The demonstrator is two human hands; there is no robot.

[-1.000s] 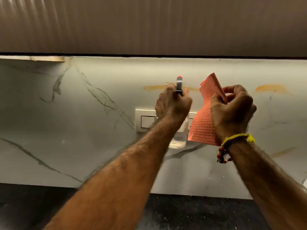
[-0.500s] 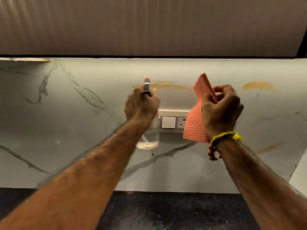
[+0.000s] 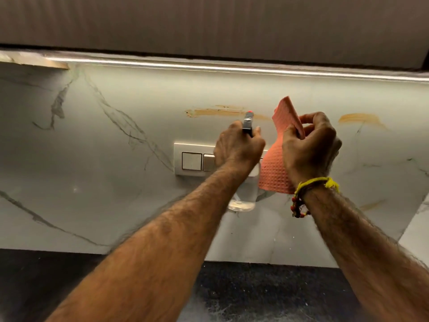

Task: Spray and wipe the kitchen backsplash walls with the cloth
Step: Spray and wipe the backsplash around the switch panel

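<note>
My left hand (image 3: 238, 148) grips a clear spray bottle (image 3: 243, 198) by its neck, its red-tipped nozzle (image 3: 248, 119) pointing at the pale marble backsplash (image 3: 104, 173). Beside it on the right, my right hand (image 3: 310, 147) pinches a folded orange waffle cloth (image 3: 276, 168), held up in front of the wall; whether the cloth touches the wall I cannot tell. Brownish-orange smears mark the wall: one (image 3: 213, 112) just above the nozzle, another (image 3: 358, 118) to the right of the cloth.
A white switch panel (image 3: 191, 160) sits on the wall, partly hidden by my left hand. Dark upper cabinets (image 3: 209, 24) overhang, with a light strip (image 3: 232, 69) beneath. A black speckled countertop (image 3: 255, 291) runs along the bottom. A side wall (image 3: 417, 231) meets the backsplash at the right.
My left hand with the bottle has come back right, close beside the cloth hand, in front of the switch panel. The view has tilted up, showing the light strip.
</note>
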